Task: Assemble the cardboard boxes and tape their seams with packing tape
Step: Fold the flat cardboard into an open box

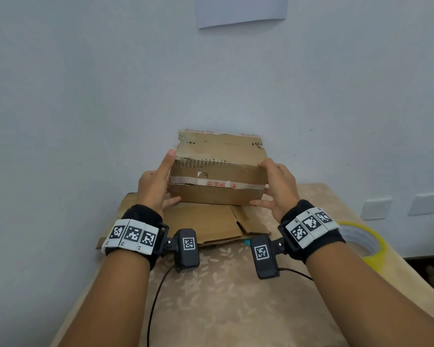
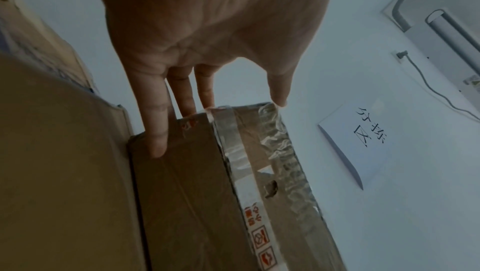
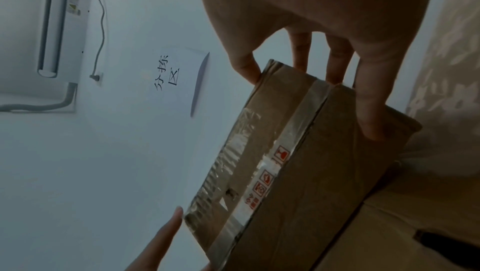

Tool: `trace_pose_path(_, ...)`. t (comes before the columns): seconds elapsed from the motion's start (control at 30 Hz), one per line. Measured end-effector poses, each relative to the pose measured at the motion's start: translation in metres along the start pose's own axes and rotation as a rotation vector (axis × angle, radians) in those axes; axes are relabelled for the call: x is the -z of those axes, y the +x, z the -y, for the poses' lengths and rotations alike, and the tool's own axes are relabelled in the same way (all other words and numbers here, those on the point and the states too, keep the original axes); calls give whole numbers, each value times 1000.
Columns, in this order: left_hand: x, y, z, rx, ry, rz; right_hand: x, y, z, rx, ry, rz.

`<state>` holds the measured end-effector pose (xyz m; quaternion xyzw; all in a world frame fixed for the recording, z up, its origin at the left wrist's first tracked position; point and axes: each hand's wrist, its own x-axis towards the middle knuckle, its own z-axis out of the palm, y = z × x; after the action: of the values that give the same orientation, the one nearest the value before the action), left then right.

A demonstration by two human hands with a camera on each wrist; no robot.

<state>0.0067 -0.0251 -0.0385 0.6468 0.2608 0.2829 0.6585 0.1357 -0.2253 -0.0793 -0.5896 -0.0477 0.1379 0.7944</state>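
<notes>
**Holding a taped box by its two ends**

Holding the cardboard box [image 1: 217, 171] by its two short ends, both hands are keeping it up in front of the pale wall [image 1: 85, 96], over the flattened cardboard [image 1: 211, 221] that is lying on the patterned tabletop [image 1: 223, 296]. The box's long axis is running left to right across the view, and its taped face, with a strip of printed tape [image 1: 218, 183] running lengthwise, is facing the person.

The left hand [image 1: 156, 186] is pressing against the left end with nearly straight fingers [image 2: 155, 127]; its thumb is reaching under the bottom edge and one fingertip is touching the top corner. The right hand [image 1: 278, 189] is gripping the right end, fingers [image 3: 369, 111] curving along the box's side, thumb lying under the lower edge.

A roll of yellow-rimmed packing tape [image 1: 361, 241] is lying on the tabletop just right of the right wrist. A sheet of paper [image 1: 241, 11] is hanging on the wall above.
</notes>
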Motion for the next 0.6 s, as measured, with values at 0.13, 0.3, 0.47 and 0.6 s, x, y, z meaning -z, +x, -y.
trace_pose_path(0.13,-6,-9,-8,13,29,20,0,-4,2,8,22,-16)
trace_pose_path(0.3,-17,-18,-9,29,47,104,6,-6,8,54,17,-110)
trace_pose_path(0.47,-33,-25,-1,55,59,184,20,-2,-4,71,-66,-190)
trace_pose_path(0.6,-34,-24,4,81,91,191,20,-4,-15,28,-54,-191)
